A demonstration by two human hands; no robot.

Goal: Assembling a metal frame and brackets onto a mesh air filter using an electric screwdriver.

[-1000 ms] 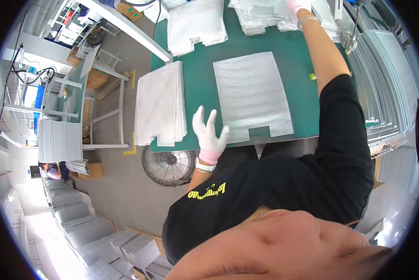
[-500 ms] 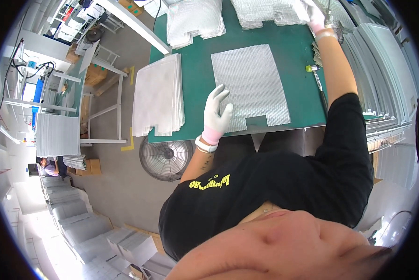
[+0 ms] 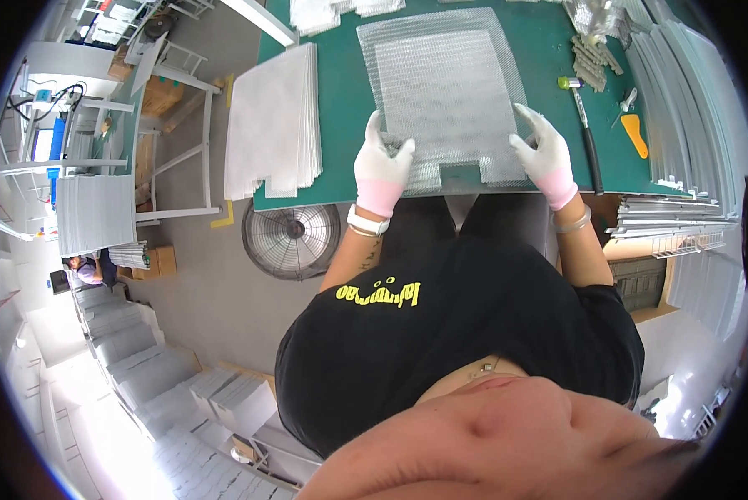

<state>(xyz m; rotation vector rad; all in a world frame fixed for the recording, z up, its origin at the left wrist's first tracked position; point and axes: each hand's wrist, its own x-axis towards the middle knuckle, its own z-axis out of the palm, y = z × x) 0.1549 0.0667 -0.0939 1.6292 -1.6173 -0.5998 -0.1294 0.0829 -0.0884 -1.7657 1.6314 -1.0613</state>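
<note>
The larger mesh sheet [image 3: 428,83] lies near the middle of the table's [image 3: 341,125] near edge, seemingly over a smaller mesh sheet [image 3: 449,104] that shows through it. It should weigh very little and bend readily: a thin, flexible web, more likely to sag, slide or snag than to break, though a sharp fold could crease it. The side edges near the two near corners look the best hold, one hand each side, away from the rectangular notch in the near end. The left hand [image 3: 384,164] and right hand [image 3: 546,157], both in white gloves with pink cuffs, are at those sides, thumbs spread from fingers; whether they press on the mesh I cannot tell. The sheet is silvery and see-through, finely patterned, with slightly wavy margins; the smaller one looks paler and denser.
</note>
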